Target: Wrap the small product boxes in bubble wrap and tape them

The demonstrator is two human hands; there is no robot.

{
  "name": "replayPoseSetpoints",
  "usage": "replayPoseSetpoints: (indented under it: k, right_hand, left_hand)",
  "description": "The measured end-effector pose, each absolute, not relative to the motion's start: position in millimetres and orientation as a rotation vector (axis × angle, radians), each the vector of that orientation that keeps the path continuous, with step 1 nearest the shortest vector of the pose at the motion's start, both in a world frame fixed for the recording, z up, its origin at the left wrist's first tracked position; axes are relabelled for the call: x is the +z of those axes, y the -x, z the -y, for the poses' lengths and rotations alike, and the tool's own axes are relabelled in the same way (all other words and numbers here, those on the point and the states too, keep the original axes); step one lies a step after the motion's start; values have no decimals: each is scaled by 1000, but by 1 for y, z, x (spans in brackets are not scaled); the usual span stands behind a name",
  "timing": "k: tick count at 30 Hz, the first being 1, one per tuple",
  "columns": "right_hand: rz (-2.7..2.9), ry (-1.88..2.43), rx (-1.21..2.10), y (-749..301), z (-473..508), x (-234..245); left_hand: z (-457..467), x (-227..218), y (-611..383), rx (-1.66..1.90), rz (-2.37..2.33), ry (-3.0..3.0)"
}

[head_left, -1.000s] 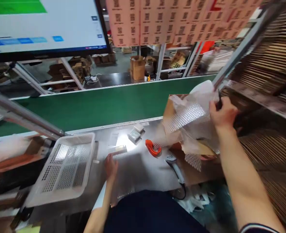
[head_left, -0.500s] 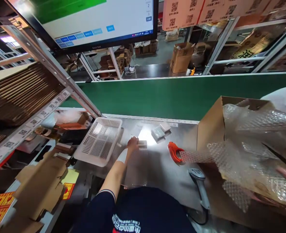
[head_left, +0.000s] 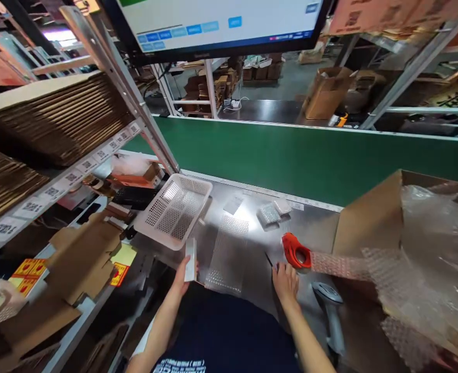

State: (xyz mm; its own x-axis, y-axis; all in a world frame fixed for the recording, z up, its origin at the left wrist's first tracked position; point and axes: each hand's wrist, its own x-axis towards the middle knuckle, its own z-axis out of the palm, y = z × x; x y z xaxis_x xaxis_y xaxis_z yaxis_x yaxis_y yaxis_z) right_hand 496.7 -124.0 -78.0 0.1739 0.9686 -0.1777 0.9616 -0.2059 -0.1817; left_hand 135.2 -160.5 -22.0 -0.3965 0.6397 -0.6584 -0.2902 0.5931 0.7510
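Note:
My left hand is closed around a slim white box, held upright near the table's front edge. My right hand rests low over the table, its fingers closed on a thin dark pointed tool whose kind I cannot make out. Between the hands a sheet of bubble wrap lies flat on the metal table. Small bubble-wrapped packs sit beyond it. Just past my right hand is an orange-red tape dispenser.
A white perforated basket stands at the left. To the right are a barcode scanner and a large carton with bubble wrap spilling out. A green conveyor belt runs behind the table; a monitor hangs above.
My left hand has lifted the box and drawn it toward my body. The right hand has come in from the far right to the table. Bubble wrap now shows flat between them.

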Motion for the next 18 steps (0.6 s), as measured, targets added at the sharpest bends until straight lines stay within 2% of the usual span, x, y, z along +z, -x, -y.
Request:
replayPoseSetpoints:
  k: [2, 6, 11, 18]
  right_hand:
    - [2115, 2256, 353, -487, 101, -74]
    - [2450, 1920, 545, -429, 14, -54]
    - [2514, 2000, 559, -367, -72, -57]
    - [2557, 2120, 496, -360, -73, -60]
  left_hand:
    - [206, -28, -124, 1098, -1708, -92]
    - [277, -38, -115, 1172, -1834, -137]
    - [318, -39, -116, 1215, -1915, -167]
    - [340, -36, -102, 1176, -1946, -158]
